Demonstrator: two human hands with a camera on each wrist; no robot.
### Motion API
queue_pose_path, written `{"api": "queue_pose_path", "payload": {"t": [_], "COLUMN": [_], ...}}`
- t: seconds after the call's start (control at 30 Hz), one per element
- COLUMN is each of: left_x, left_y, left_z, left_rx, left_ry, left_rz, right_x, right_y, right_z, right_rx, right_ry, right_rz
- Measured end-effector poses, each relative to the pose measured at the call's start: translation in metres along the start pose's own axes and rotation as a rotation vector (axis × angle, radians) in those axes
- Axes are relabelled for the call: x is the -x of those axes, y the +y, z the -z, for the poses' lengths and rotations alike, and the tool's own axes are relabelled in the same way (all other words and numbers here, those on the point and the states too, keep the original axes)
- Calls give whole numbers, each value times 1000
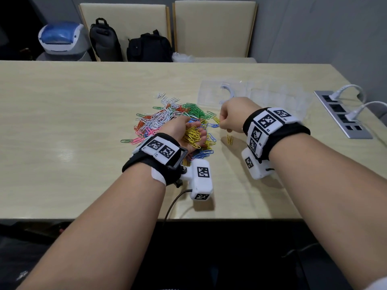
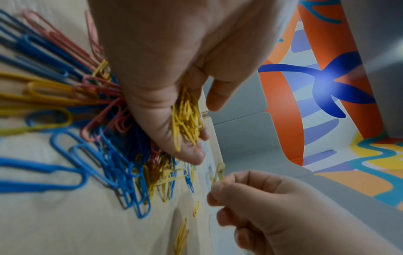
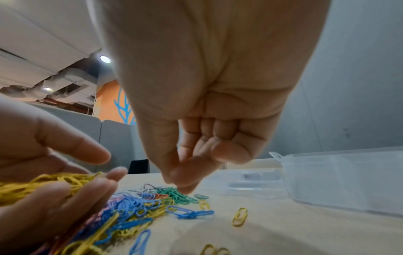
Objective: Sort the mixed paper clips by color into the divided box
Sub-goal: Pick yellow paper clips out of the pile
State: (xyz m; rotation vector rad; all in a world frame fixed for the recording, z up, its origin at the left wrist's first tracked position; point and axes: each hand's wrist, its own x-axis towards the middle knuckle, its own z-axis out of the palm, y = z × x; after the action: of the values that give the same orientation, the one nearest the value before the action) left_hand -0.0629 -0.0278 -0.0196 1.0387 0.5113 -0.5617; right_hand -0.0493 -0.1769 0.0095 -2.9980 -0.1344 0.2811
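Seen from the head, at the left: bare table (image 1: 62,122), then the mixed pile (image 1: 165,118) of white, orange, pink, green, blue and yellow clips, spread flat on the wood.

On the near right part of that pile, the left hand (image 1: 184,132), palm turned up and resting on the clips. Half cupped, fingers bent loosely round a bunch of yellow clips (image 1: 191,136) in the palm. Closer in the left wrist view: the same bunch (image 2: 187,120) lying between thumb and bent fingers, with blue, pink and yellow clips crowded underneath.

Just right of the pile, the right hand (image 1: 234,116), raised above the table, knuckles up, wrist bent down. Closed almost to a fist, thumb and forefinger pressed together. Only in the left wrist view plainly shown: a single yellow clip (image 2: 219,172) pinched at those fingertips. From the right wrist, hidden behind the thumb, so only the pinch itself visible there.

Below that hand, two loose yellow clips (image 1: 230,140) on the table, apart from the pile.

Behind the right hand and further right, the divided box (image 1: 261,95), clear plastic, lying open. Cannot tell its compartments or any contents.

At the far right edge, a socket panel (image 1: 343,114) set in the table.
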Motion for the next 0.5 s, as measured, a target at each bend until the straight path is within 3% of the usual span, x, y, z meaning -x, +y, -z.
{"api": "queue_pose_path", "payload": {"t": [0.13,0.23,0.37,0.5], "left_x": [-1,-3,-4,-1], "left_y": [-2,-4,-4,-2], "left_z": [-3,-4,-1,4], "left_rx": [1,19,37,81], "left_ry": [-17,-26,-11,4], "left_rz": [5,16,4,-32], "right_x": [8,8,2,3], "right_y": [-11,-17,-8,4], "right_z": [4,5,8,-12], "right_rx": [-227,-202,-20,192], "right_ry": [-6,-38,22,-92], "right_rz": [121,136,6,-155]}}
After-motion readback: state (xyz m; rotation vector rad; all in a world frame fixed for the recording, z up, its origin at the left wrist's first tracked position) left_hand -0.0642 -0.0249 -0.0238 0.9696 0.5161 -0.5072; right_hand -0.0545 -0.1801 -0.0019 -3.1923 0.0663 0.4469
